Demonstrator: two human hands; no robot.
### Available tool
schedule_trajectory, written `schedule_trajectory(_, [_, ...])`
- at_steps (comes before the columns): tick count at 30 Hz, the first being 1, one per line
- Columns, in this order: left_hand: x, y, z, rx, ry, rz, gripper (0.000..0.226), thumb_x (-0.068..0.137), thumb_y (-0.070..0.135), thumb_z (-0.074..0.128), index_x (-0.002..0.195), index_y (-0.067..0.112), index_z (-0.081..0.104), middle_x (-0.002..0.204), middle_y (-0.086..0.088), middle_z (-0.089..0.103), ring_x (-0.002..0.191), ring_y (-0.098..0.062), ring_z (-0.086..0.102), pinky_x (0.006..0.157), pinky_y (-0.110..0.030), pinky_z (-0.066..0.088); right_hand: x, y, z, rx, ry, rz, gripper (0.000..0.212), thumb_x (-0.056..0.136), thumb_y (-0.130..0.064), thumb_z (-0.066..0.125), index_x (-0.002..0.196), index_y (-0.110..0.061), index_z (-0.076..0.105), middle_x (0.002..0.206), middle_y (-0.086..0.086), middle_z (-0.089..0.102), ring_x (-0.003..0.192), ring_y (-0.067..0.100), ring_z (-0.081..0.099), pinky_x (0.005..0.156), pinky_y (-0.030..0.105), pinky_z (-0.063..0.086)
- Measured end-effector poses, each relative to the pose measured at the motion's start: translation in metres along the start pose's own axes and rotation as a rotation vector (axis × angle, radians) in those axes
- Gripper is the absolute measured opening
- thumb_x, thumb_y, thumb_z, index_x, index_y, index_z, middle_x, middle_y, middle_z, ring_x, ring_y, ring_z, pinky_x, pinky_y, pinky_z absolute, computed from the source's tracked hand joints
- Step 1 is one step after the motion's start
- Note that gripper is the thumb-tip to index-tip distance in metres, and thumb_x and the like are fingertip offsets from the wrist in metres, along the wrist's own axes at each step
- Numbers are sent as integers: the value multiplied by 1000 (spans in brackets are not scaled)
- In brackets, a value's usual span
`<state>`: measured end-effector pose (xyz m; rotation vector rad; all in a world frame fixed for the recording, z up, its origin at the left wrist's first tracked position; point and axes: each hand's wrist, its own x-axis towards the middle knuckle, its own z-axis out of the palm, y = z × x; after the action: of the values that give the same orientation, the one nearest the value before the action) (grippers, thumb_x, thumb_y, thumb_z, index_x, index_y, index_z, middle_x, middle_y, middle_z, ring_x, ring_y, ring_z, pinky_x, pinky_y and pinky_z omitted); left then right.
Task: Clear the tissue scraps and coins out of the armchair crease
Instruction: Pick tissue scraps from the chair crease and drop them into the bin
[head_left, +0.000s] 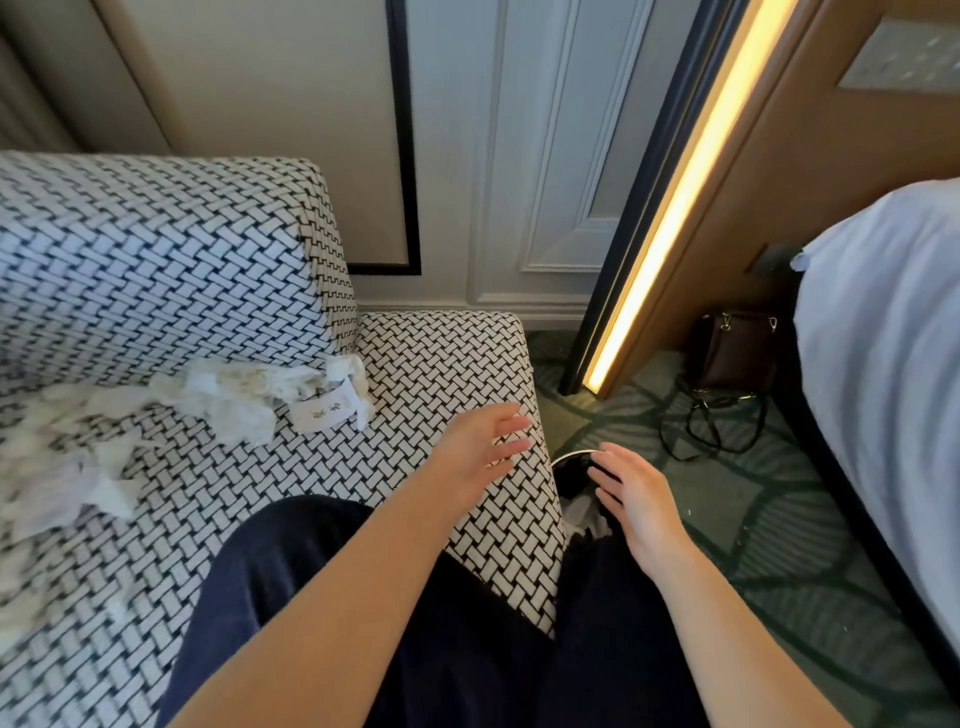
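The armchair (457, 364) is covered in a black-and-white woven pattern. White tissue scraps (218, 395) lie bunched along the crease under the backrest, with a small printed paper slip (324, 413) among them. More scraps (57, 488) spread over the seat at the left. No coins are visible. My left hand (480, 449) hovers open over the seat's right edge, fingers straight, holding nothing. My right hand (636, 501) is open over a black bin (571, 475) on the floor beside the chair, which has white paper inside.
A dark-clothed knee (322, 561) rests on the seat. A brown bag (735, 353) with a strap lies on the green carpet by a lit wooden panel. A white bed (883, 374) fills the right side. Panelled wall stands behind the chair.
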<state>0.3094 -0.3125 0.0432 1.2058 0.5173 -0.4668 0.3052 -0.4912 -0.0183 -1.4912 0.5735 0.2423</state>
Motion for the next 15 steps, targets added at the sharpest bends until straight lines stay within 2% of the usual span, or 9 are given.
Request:
schedule_trajectory(4, [-33, 23, -36, -60, 41, 115, 29, 96, 22, 49, 122, 13, 58, 114, -3, 64, 105, -21, 61, 100, -39, 44, -27, -29, 44, -92, -92, -119, 19, 95, -22, 52, 111, -19, 62, 113, 2, 66, 104, 14, 62, 97, 34, 46])
schedule_trajectory(7, [-58, 37, -73, -106, 87, 205, 26, 95, 24, 51, 117, 14, 60, 112, -2, 66, 102, -20, 62, 96, -36, 46, -53, -49, 89, -148, -181, -219, 23, 91, -27, 58, 111, -18, 64, 112, -1, 67, 101, 11, 64, 96, 32, 47])
schedule_trajectory(13, [-105, 45, -157, -149, 284, 345, 19, 94, 24, 53, 106, 15, 65, 104, -1, 69, 95, -19, 65, 90, -33, 49, -110, -60, 186, -313, -457, -425, 12, 91, -18, 57, 98, -23, 66, 99, -5, 70, 93, 9, 66, 88, 24, 49])
schedule_trajectory(15, [-121, 38, -192, -160, 391, 384, 19, 93, 25, 54, 106, 16, 65, 102, 0, 70, 95, -18, 65, 86, -31, 50, -129, -50, 224, -373, -555, -471, 14, 92, -16, 56, 99, -20, 67, 100, -5, 70, 90, 9, 67, 90, 26, 50])
